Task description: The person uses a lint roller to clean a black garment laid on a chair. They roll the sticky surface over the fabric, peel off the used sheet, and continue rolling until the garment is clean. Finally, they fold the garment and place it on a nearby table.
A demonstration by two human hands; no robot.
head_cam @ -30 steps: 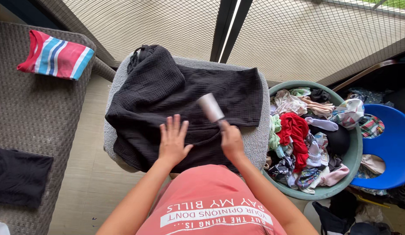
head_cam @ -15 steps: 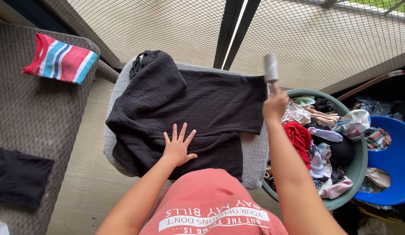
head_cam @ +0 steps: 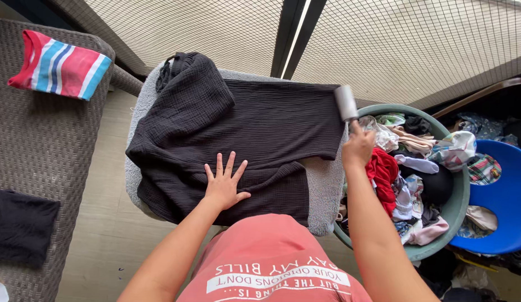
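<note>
Black garment (head_cam: 255, 134) spread flat over a grey padded stool (head_cam: 327, 184), crinkled weave, one sleeve folded up at the far left corner. Looks light, soft and floppy, so likely to slide or bunch under a push; best pinned with a flat palm, or picked up by a hem or shoulder seam. Left hand (head_cam: 224, 184) open, fingers spread, pressed flat on the lower part of the cloth. Right hand (head_cam: 358, 148) closed round the handle of a lint roller (head_cam: 346, 102), its pale cylinder at the right edge of the garment, perhaps just touching it, hard to tell from above. Beside the stool, round green basket (head_cam: 459, 201) heaped with mixed coloured clothes. Striped folded shirt (head_cam: 59, 64) on a woven wicker seat (head_cam: 42, 145) at left. Blue plastic chair (head_cam: 509, 196) at far right.
</note>
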